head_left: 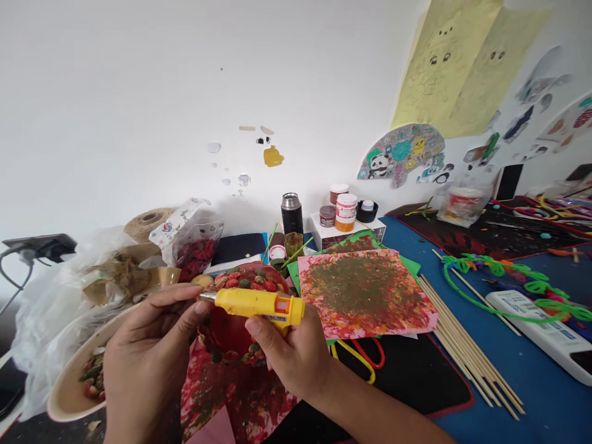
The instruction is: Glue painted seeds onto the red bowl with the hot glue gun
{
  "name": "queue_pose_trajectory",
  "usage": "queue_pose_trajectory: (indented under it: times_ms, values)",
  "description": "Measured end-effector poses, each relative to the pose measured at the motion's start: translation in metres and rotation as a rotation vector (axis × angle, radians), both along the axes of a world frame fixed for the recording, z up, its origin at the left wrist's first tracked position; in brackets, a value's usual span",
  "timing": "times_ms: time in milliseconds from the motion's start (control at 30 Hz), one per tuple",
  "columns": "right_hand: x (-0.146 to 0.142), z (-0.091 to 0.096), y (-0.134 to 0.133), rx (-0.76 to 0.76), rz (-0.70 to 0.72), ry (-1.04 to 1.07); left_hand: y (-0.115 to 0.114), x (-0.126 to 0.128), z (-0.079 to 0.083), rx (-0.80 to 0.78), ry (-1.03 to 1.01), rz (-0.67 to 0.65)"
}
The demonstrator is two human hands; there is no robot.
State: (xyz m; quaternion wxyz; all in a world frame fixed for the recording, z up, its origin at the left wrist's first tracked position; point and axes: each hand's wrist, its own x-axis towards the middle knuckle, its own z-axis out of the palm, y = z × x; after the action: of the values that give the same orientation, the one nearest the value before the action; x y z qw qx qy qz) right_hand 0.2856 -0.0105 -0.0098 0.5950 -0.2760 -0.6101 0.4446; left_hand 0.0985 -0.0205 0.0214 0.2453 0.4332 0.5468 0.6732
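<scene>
My right hand (303,351) is wrapped around a yellow hot glue gun (254,303), its metal nozzle pointing left. Right at the nozzle tip, the thumb and forefinger of my left hand (152,345) are pinched together; what lies between them is too small or hidden to name. Behind the glue gun sits a round red object (231,333) with red and green painted, shell-like pieces around its rim, partly covered by my hands. Beneath it lies a red-and-green paint-smeared sheet (240,394).
On the left stands a cream bowl (69,394) of similar pieces, beside crumpled plastic bags (50,333) and a twine roll (148,223). Paint jars (346,213) and a black flask (291,216) line the wall. Rightward lie a painted sheet (365,296), wooden sticks (467,345) and a power strip (541,333).
</scene>
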Motion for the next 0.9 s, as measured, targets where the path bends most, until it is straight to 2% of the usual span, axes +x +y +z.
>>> queue_pose_trajectory:
  times_ms: [600, 900]
  values:
    - [0.0005, 0.0015, -0.0007, -0.018, 0.017, -0.016, 0.0007, 0.0002, -0.0004, -0.022, -0.008, 0.01]
    - [0.0007, -0.0006, -0.0006, -0.015, -0.035, -0.054, 0.0028, -0.0018, -0.0017, -0.011, 0.007, 0.014]
